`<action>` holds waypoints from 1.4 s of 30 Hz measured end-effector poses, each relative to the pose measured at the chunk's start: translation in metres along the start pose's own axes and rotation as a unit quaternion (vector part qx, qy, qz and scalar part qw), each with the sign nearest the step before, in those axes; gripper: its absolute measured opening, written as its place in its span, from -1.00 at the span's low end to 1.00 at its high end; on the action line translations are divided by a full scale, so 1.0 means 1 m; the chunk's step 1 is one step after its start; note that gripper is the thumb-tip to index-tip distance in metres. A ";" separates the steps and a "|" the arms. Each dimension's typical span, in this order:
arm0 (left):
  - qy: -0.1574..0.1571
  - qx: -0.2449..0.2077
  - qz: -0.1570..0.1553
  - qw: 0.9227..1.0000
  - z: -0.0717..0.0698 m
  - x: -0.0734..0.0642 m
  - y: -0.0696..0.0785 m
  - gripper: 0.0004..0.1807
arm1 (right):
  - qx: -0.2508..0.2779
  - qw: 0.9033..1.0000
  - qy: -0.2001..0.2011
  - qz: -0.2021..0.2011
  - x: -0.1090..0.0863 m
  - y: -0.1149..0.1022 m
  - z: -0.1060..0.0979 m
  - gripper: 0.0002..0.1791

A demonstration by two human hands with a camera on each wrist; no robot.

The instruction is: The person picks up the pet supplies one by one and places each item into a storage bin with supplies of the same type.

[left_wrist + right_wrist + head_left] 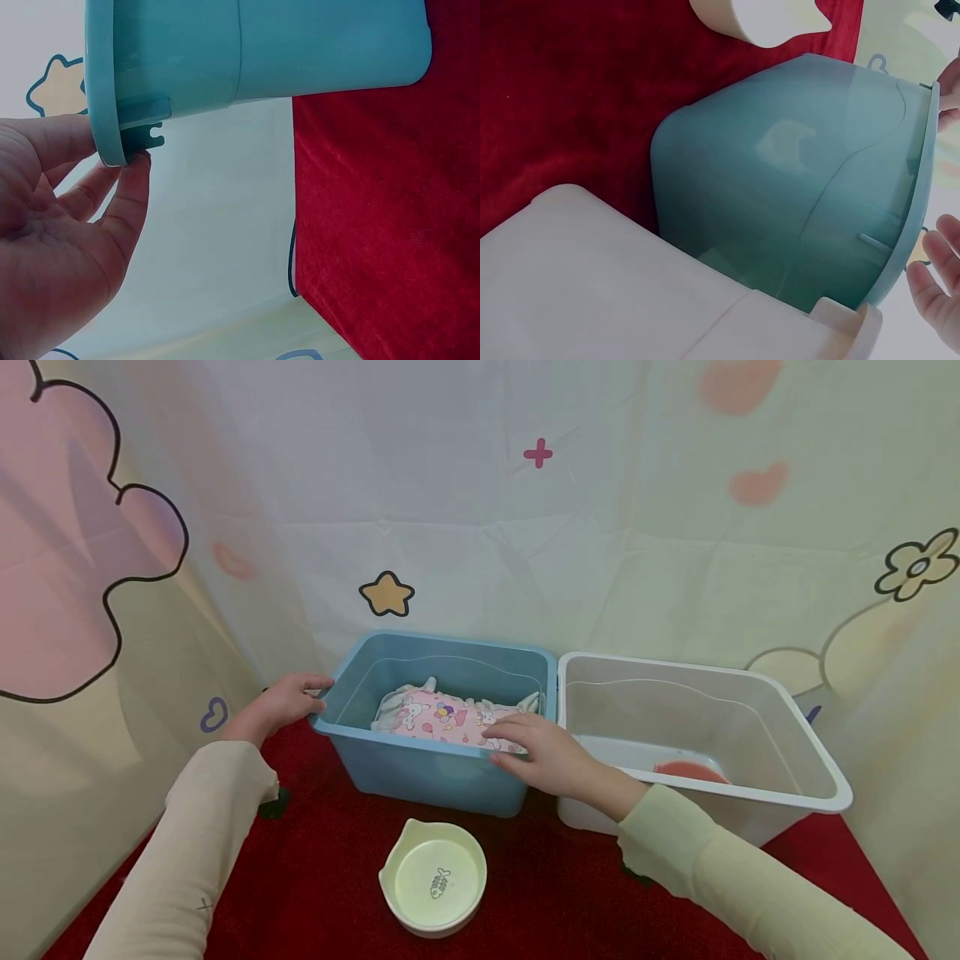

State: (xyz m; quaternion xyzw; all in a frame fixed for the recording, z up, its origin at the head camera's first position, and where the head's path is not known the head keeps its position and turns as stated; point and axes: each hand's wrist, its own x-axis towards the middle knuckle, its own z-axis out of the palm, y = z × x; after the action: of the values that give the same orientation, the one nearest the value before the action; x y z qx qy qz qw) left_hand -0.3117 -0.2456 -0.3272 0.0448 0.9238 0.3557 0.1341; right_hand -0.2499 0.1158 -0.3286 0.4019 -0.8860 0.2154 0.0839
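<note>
A blue plastic bin (442, 777) stands against the backdrop. Inside it lies a pink printed cloth item (450, 717) with white edges; its exact kind is unclear. My left hand (288, 700) grips the bin's rim at the left end, and in the left wrist view its fingers (127, 199) come round both sides of that rim (103, 90). My right hand (551, 756) hovers over the front rim near the right corner, fingers loosely extended. In the right wrist view its fingers (930, 289) appear apart from the rim.
To the right stands a white bin (712, 693), close beside the blue one, with a reddish-orange object (690, 771) partly hidden inside. A cream bowl (433, 881) with pointed ears and a fishbone print sits in front on the red cloth (315, 877). A patterned curtain (450, 485) rises behind.
</note>
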 end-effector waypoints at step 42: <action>-0.001 0.002 -0.013 1.000 -0.001 0.000 0.000 -0.43 | 0.025 0.991 0.097 -0.093 -0.019 -0.010 0.017 -0.75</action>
State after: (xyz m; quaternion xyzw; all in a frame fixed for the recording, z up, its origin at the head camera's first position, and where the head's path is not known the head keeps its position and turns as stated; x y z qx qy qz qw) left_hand -0.3119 -0.2461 -0.3268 0.0339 0.9250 0.3518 0.1397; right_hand -0.2295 0.1150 -0.3467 0.4614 -0.8271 0.2666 0.1787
